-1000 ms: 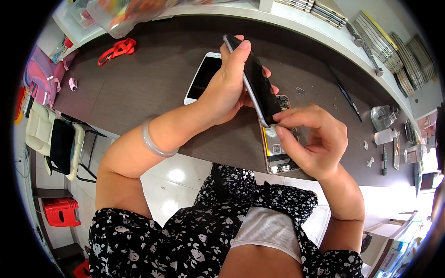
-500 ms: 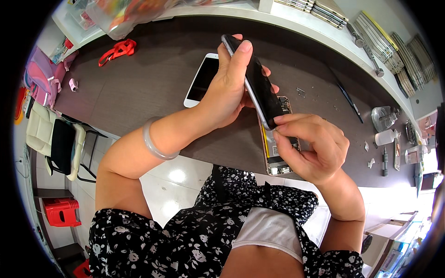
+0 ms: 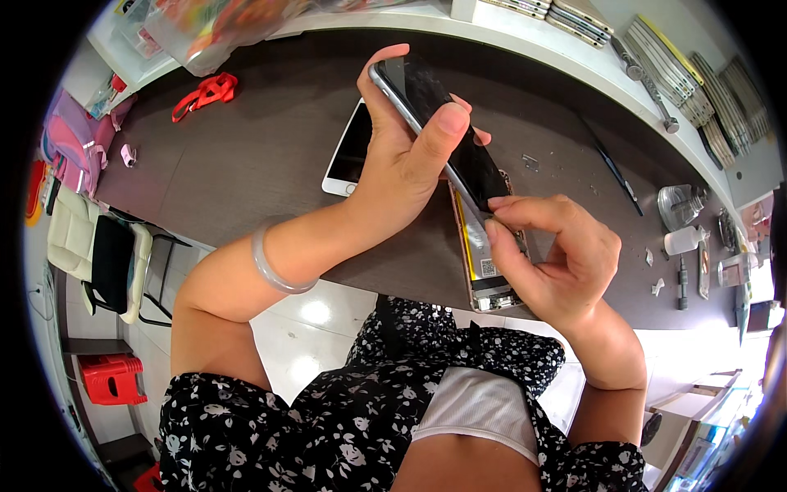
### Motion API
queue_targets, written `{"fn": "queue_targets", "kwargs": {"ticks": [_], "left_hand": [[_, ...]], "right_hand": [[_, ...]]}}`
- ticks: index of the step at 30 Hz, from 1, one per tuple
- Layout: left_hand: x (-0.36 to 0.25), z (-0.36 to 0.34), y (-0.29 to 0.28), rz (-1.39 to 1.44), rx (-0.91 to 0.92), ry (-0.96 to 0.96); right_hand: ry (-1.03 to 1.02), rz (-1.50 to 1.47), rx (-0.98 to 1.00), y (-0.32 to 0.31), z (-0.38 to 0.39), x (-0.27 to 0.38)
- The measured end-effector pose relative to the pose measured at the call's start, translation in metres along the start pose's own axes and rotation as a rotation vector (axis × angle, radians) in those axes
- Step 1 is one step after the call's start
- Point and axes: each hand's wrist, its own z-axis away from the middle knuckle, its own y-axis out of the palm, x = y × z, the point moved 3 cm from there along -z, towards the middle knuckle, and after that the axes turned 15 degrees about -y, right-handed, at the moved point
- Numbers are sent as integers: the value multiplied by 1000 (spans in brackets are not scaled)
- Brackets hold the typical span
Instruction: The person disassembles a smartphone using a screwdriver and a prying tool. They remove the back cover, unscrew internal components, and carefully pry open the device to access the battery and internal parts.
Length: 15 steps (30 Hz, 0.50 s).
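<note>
My left hand (image 3: 398,160) is closed around a phone with a black screen and silver frame (image 3: 477,168), held tilted above the desk, thumb across the glass. My right hand (image 3: 557,254) pinches at the phone's lower end; whether anything small is between the fingertips I cannot make out. Beneath, an opened phone (image 3: 482,275) with exposed board and yellow-edged battery lies on the dark desk (image 3: 205,180), partly hidden. Left of it rests a white phone with a black screen (image 3: 348,156), partly covered by my left hand.
A white shelf (image 3: 434,16) holds stacked phone parts (image 3: 656,61). A slim black tool (image 3: 611,164), glass jar (image 3: 680,205), white bottle (image 3: 682,240) and small scraps lie at right. A red strap (image 3: 205,97) and pink bag (image 3: 74,139) are at left, beside a cream chair (image 3: 74,238).
The held phone's upper end has swung leftward and upward in my left hand, whose thumb now lies lower across the screen. My right fingertips stay at its lower end, shifted slightly.
</note>
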Motion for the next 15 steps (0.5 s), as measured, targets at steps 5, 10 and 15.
{"fn": "queue_targets", "kwargs": {"ticks": [5,10,15], "left_hand": [[3,-1,-3,-38,8,145],[0,0,-3,-64,6,155],[2,-1,-8,-25,52,196]], "right_hand": [[47,5,3,0,0,-1],[67,-13,-18,-1,1,-3],[88,-19,-26,-1,1,-5]]}}
